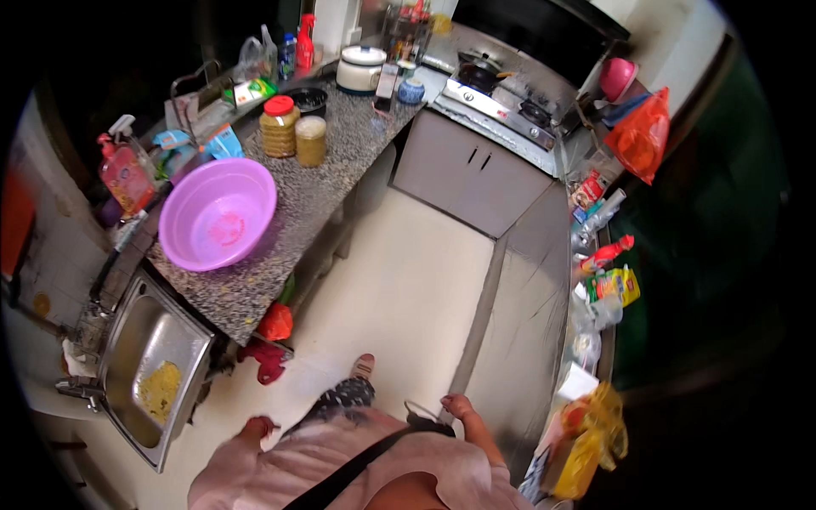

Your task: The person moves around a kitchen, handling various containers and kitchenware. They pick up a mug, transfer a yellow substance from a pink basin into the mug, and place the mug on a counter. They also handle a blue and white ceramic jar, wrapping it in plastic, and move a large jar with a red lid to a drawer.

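Below the speckled granite counter (pixel 299 197), crumpled dark-red cloth (pixel 269 365) sits near the left hand (pixel 259 427). Opposite that counter, across smooth pale floor (pixel 412 280), scratched grey panelling (pixel 524 293) flanks the right hand (pixel 458 406). I can't tell either hand's grip.

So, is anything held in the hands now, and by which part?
No hold is clear: the left hand looks empty; the right hand is curled, but whether it grips anything cannot be told.

Counter (pixel 297 195) (speckled stone) | purple basin (pixel 212 200) | red-lidded jar (pixel 279 134) | shorter jar (pixel 311 144) beside it | white pot (pixel 359 71)
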`<state>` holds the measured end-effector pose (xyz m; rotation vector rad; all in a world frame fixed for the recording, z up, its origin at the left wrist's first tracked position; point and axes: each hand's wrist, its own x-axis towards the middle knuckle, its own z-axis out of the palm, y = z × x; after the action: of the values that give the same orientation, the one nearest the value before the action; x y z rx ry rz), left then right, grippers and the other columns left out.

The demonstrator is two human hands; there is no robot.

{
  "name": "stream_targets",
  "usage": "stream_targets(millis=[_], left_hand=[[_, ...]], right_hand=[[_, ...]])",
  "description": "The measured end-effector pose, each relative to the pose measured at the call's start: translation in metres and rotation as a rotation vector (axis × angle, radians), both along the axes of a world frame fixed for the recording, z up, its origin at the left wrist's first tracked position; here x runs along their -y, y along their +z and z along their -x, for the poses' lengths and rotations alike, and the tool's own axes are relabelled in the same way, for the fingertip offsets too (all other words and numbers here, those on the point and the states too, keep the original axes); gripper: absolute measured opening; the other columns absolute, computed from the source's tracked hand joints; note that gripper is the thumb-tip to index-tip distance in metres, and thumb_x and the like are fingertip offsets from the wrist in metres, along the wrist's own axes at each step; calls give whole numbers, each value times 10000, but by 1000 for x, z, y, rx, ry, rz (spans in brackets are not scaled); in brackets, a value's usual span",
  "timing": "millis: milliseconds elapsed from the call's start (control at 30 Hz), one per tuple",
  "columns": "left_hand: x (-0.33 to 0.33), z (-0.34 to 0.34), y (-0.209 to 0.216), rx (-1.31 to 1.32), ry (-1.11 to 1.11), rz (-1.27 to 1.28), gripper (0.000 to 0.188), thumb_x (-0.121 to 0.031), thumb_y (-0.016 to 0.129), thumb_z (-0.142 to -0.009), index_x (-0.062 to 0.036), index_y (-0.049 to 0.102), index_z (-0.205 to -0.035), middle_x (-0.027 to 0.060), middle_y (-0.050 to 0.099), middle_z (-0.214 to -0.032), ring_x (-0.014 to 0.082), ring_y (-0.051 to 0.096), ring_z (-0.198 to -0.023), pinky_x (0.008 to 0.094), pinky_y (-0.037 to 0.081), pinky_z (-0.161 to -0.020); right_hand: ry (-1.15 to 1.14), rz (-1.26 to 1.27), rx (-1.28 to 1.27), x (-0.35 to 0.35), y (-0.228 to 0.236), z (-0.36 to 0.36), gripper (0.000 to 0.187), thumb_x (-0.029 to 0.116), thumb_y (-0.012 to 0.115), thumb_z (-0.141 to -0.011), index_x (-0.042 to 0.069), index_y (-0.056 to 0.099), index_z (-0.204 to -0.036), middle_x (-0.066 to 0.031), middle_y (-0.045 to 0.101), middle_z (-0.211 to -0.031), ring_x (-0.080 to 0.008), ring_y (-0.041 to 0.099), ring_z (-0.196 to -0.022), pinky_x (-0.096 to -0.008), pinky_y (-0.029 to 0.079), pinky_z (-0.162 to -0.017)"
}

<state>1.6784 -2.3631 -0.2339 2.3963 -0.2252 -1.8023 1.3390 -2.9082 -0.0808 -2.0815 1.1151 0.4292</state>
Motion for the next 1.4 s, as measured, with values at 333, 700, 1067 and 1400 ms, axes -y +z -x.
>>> stream_targets(millis=[333,700,1067,1400], left_hand=[[524,-170,179,151,113,801,344,-308,614,-797,-38,563,-1005,69,620,-923,169,581,-816,315,465,-716],[821,-218,220,111,475,919,371,-319,571,-834,-88,525,-1122,-6,589,-944,89,534,-846,267,440,-713],[992,-367,285,169,920,1193,449,-367,464,-889,-69,442,-1225,56,498,-1193,174,468,-1066,332,430,-834],[1152,-582,278,363,1324,1468,496,-368,417,-910,-107,343,-1325,68,323,-1368,191,279,-1261,371,251,-1001]], right_hand=[[-552,-401,-3,269,29,-57,364,385,508,-852,41,588,-941,-46,626,-799,-136,585,-671,-300,470,-594],[-185,-387,103,622,2,-268,504,523,480,-825,59,592,-986,-18,615,-789,-122,570,-698,-302,472,-595],[-40,-539,772,747,134,-677,481,388,379,-914,24,465,-1217,-74,510,-1204,-175,459,-1119,-346,390,-872],[103,-555,891,799,162,-945,505,403,328,-930,58,393,-1292,-70,406,-1316,-201,359,-1220,-367,294,-978]])
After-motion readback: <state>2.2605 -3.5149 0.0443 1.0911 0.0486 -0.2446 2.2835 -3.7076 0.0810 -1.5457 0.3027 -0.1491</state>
